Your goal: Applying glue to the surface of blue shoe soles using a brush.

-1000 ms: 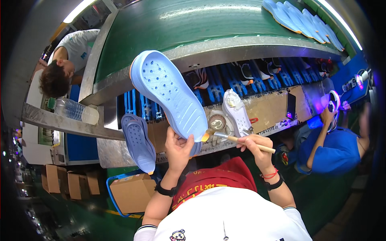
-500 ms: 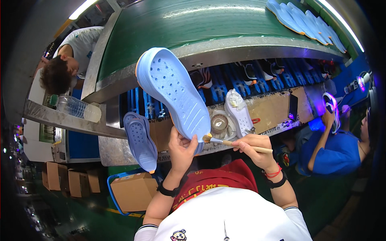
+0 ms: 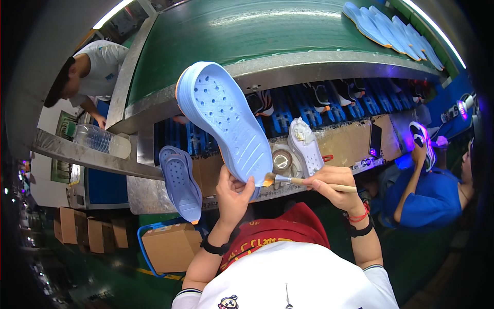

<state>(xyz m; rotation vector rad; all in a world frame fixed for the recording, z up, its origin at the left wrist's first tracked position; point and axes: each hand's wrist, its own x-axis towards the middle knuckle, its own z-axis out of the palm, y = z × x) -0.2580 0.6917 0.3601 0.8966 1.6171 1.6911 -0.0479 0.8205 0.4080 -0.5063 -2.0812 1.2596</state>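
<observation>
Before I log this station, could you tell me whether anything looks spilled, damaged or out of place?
Nothing stands out. The left hand holds a light blue shoe sole upright, and the right hand puts a brush to its lower edge. A second blue sole rests on the workbench beside a small round tin, with no spill showing.

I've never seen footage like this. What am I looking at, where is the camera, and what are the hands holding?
There is no machine: a person works with bare hands, filmed by a fisheye camera on their head looking down, so straight edges bend. The left hand holds up a light blue shoe sole. The right hand holds a brush, its tip at the sole's lower end. On the workbench lie a small round tin, a white shoe and another blue sole. Behind runs a green conveyor belt.
</observation>
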